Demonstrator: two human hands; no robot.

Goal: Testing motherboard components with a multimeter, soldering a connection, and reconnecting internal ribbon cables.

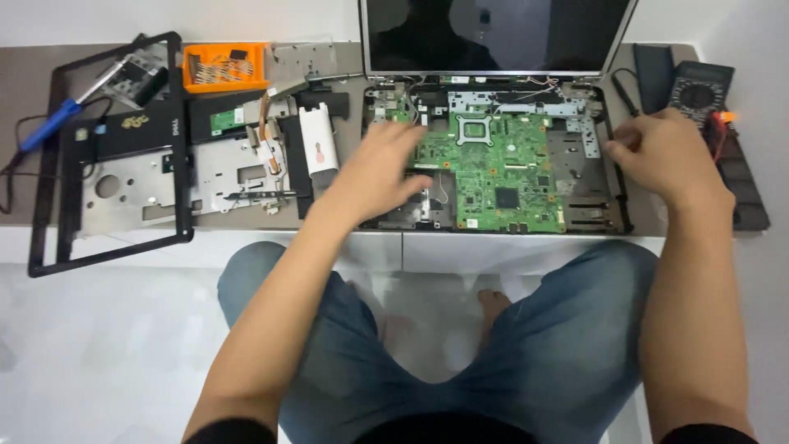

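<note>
An opened laptop base (pixel 618 205) lies on the low table, its green motherboard (pixel 501 168) bare and its screen (pixel 493 33) upright behind. My left hand (pixel 382 168) rests with spread fingers on the base's left part, beside the board's left edge, holding nothing. My right hand (pixel 662 152) sits at the base's right edge, fingers curled; whether it grips anything is hidden. A multimeter (pixel 699 90) lies just behind that hand.
Left of the laptop lie a black screen bezel (pixel 177 123), metal plates (pixel 131 189), a heat pipe assembly (pixel 267 131), a white part (pixel 318 144), an orange tray of screws (pixel 223 67) and a blue-handled tool (pixel 49 123). A dark keyboard strip (pixel 744 189) lies at the right.
</note>
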